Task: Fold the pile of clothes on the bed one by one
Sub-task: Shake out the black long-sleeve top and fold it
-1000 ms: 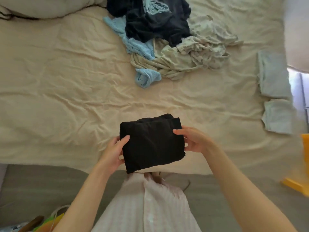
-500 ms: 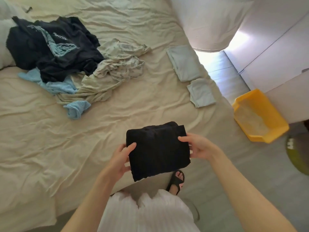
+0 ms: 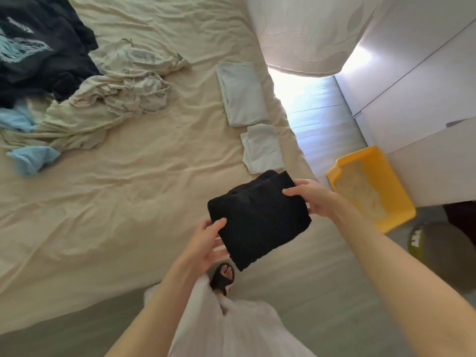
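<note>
I hold a folded black garment [image 3: 260,217] in the air over the bed's near right corner. My left hand [image 3: 206,243] grips its lower left edge, thumb on top. My right hand [image 3: 311,197] grips its upper right edge. On the beige bed [image 3: 108,202] lies the unfolded pile at the far left: a dark printed top [image 3: 38,60], a cream patterned garment [image 3: 121,94] and a light blue knit piece [image 3: 31,158]. Two folded pale items lie by the bed's right edge, a larger one [image 3: 240,92] and a smaller one [image 3: 262,148].
A yellow tray [image 3: 371,189] sits on the floor to the right of the bed, next to white cabinet fronts [image 3: 425,99]. A round olive object [image 3: 443,253] lies on the floor at the right. My sandalled foot [image 3: 222,278] stands by the bed's edge.
The view has swung to the right. The black garment, held in both hands, has moved right toward the bed's right edge, close to the smaller folded pale item.
</note>
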Demonstrator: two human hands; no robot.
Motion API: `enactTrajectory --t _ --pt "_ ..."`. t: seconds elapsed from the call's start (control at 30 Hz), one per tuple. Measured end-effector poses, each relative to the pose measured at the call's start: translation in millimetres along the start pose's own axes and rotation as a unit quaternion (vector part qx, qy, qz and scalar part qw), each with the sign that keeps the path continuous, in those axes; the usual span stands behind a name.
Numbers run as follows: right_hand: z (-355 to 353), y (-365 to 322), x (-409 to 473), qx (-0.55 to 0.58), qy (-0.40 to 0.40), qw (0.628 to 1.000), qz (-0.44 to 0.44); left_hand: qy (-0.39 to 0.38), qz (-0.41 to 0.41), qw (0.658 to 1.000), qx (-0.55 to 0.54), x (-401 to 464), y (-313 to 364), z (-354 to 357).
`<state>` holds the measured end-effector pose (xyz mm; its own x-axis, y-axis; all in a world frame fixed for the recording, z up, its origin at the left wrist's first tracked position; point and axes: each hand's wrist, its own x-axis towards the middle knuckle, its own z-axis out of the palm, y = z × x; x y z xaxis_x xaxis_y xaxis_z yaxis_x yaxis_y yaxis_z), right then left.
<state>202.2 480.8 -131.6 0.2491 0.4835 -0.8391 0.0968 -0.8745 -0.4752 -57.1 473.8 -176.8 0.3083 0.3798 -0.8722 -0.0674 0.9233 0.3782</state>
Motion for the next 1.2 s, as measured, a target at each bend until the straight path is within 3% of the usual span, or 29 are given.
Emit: enactTrajectory --t 0.3,0.47,0.67,0.77,0.87,0.93,1.0,1.07,1.13,1.2 --pt "-45.0 -81.8 75.8 -0.182 -0.013 0.981 -0.059 -0.026 -0.015 0.99 -0.141 64.6 20.0 59.5" --pt "-67.6 -144.9 129.2 -0.344 -0.035 0.928 -0.14 -0.037 0.008 0.973 -0.228 102.2 23.2 108.7" --pt "-70.1 -190.2 219.1 -0.444 -0.064 0.866 -0.223 -0.031 0.079 0.945 -0.315 170.9 24.6 164.0" --pt "-56.6 -173.7 264.3 -0.443 -0.029 0.858 -0.258 0.025 0.051 0.968 -0.244 201.0 19.0 172.8" --pt "-40.1 -131.7 276.2 -0.454 0.086 0.823 -0.33 0.149 0.036 0.988 0.005 209.5 18.6 164.7" --pt "-37.3 -101.8 266.1 -0.447 0.141 0.791 -0.392 0.245 0.141 0.94 0.19 207.0 15.3 150.9" --pt "-41.3 -70.4 253.1 -0.44 0.182 0.751 -0.457 0.322 0.313 0.822 0.351 201.3 21.1 141.3" --pt "-46.4 -41.3 245.6 -0.453 0.203 0.721 -0.484 0.316 0.424 0.7 0.48 209.3 30.9 140.7" --pt "-48.6 -20.9 247.1 -0.491 0.176 0.714 -0.467 0.255 0.416 0.641 0.593 225.2 44.3 143.2" --pt "-49.9 -10.3 256.1 -0.536 0.137 0.712 -0.432 0.194 0.333 0.631 0.673 244.8 50.3 142.8"
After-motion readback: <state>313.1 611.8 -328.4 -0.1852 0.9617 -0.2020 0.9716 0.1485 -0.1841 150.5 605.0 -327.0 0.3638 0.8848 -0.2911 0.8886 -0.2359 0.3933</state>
